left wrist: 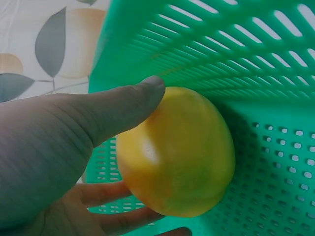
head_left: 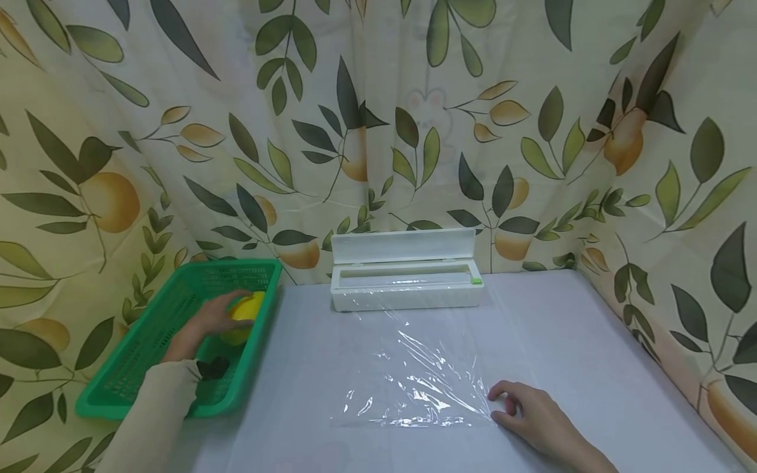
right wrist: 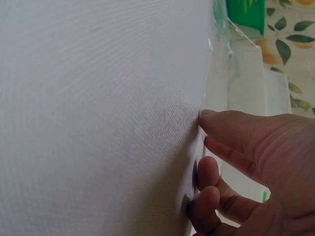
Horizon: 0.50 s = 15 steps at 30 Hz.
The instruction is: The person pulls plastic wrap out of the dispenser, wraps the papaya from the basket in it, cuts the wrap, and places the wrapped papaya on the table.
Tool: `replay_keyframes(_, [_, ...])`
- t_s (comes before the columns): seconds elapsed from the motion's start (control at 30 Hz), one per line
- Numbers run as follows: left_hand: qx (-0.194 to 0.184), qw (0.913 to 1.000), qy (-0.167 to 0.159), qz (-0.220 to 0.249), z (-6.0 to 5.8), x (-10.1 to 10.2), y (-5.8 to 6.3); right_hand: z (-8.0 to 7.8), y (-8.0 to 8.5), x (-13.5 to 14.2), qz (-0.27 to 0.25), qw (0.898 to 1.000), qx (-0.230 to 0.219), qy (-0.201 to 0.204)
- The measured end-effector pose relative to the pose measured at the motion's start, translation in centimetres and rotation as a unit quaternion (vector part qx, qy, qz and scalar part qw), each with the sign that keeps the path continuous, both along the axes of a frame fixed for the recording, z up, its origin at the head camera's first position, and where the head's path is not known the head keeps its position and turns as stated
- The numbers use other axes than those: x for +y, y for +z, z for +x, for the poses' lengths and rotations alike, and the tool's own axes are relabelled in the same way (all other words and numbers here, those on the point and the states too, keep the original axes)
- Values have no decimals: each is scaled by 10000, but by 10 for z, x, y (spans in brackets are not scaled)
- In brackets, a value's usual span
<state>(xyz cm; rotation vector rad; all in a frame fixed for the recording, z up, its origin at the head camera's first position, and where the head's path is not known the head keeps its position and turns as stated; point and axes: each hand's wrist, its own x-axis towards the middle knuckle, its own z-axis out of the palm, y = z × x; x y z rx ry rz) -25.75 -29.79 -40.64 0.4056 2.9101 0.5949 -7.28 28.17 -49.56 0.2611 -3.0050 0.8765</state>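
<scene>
In the head view my left hand (head_left: 214,316) reaches into a green plastic basket (head_left: 267,309) and grips a round yellow fruit (head_left: 251,306). The left wrist view shows the thumb (left wrist: 125,105) over one side of this smooth fruit (left wrist: 179,157), with fingers beneath the other side. Orange and greenish patches mark its skin. My right hand (head_left: 539,417) pinches the near right corner of a clear sheet of plastic wrap (head_left: 414,378), close over the table. Creases fan out from that corner. The sheet runs back to a white wrap dispenser (head_left: 408,300), whose lid (head_left: 405,247) stands raised.
A small green piece (head_left: 476,281) sits at the dispenser's right end. The white-covered table (head_left: 550,328) extends to the right of the wrap. Leaf-and-fruit patterned curtain (head_left: 390,164) surrounds the table behind and at both sides. The basket stands at the left.
</scene>
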Motion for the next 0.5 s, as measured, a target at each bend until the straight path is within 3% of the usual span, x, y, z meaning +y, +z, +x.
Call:
replay_keyframes(0.23, [-136,9998,57,-92,-5,-4,-10,-1,0,-1,27,10000,-48,-40])
replay_keyframes(0.5, [-188,9998,119,-17,-3,-2,-10,-1,-1,0,3,9998,-121,-128])
